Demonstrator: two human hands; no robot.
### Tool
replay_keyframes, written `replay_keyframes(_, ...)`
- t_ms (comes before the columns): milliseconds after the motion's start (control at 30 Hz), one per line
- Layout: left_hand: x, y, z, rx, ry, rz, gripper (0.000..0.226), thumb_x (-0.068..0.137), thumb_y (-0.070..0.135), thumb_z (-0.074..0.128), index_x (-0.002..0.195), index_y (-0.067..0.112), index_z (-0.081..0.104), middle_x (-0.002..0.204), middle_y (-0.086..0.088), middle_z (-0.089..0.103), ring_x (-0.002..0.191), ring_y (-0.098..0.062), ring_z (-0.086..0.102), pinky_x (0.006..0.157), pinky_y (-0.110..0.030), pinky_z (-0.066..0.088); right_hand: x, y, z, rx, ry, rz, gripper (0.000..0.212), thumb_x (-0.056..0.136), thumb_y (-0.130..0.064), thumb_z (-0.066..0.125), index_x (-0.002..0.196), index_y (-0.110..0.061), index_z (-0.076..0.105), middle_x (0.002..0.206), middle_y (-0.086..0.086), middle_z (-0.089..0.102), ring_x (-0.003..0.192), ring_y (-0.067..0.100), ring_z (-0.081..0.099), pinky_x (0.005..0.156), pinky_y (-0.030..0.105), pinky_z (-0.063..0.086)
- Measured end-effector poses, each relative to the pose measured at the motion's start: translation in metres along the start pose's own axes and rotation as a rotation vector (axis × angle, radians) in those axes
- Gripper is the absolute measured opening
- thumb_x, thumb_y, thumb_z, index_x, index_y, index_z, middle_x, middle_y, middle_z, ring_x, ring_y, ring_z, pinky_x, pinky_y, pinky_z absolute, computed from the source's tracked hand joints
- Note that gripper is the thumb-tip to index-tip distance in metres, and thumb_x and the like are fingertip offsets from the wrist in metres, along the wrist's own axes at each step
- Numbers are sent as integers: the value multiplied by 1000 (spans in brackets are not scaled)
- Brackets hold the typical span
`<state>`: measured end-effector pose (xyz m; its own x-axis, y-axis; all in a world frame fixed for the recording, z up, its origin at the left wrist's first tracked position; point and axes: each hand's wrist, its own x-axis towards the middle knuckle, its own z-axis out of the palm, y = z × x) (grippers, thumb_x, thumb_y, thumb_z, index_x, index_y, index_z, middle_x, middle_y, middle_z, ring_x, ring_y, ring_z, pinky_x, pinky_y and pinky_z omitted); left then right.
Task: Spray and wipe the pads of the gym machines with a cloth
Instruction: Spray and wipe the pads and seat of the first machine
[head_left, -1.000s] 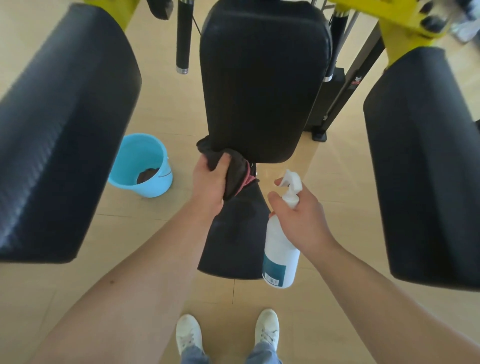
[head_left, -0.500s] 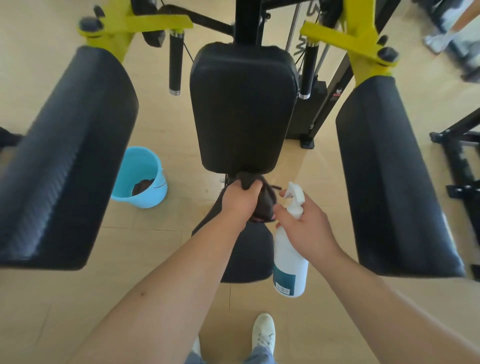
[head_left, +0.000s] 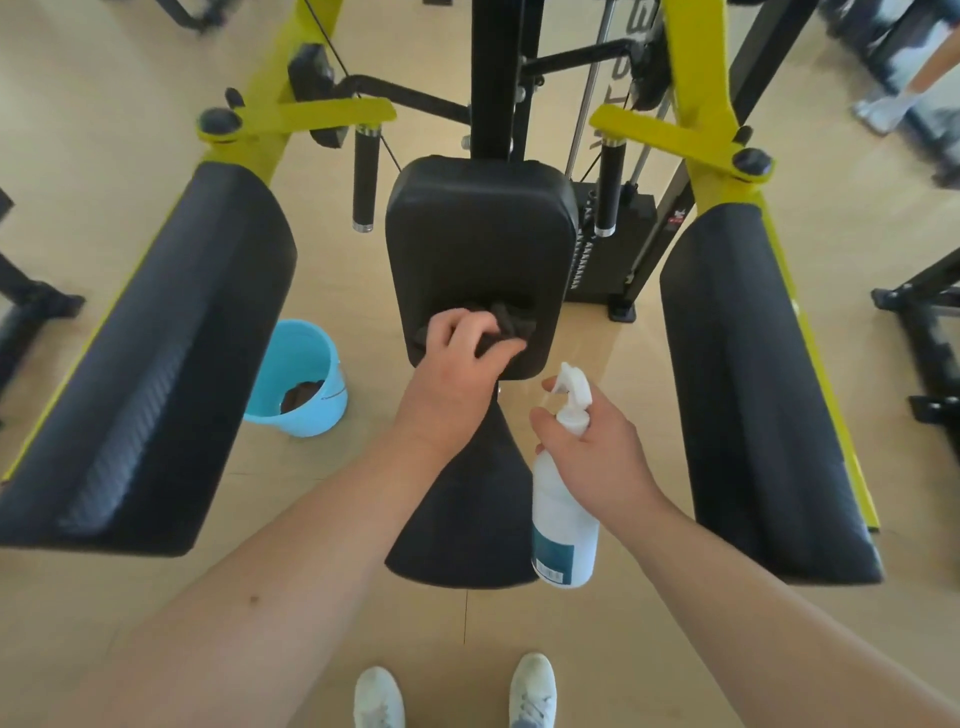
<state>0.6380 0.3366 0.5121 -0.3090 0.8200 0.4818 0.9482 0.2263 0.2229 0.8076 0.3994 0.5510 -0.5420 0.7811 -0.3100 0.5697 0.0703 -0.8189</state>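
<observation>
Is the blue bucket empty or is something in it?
Not empty: a dark rag lies at the bottom of the blue bucket. Water, cannot tell.

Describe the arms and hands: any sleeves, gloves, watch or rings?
No sleeves show: the left forearm and right forearm are bare to the frame's edge. The left hand and right hand wear no gloves; no watch, band or ring is visible.
</observation>
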Motion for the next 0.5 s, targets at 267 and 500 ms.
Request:
replay_keyframes(267,-26,-6,48,42,-210,175,53,68,-8,77,119,8,73,120,-14,63,118,-32,39,71,-46,63,-4,36,13,-5,-50,80,13,98,-43,60,101,-50,49,87,-12,62,81,12,62,65,21,49)
replay_keyframes(500,-27,11,43,-107,-157,101,59,76,-11,72,132,10,65,123,-16,55,119,-31,42,77,-37,60,-16,45,9,2,-68,126,24,99,-44,58,123,-43,53,94,-10,65,87,11,64,65,23,47)
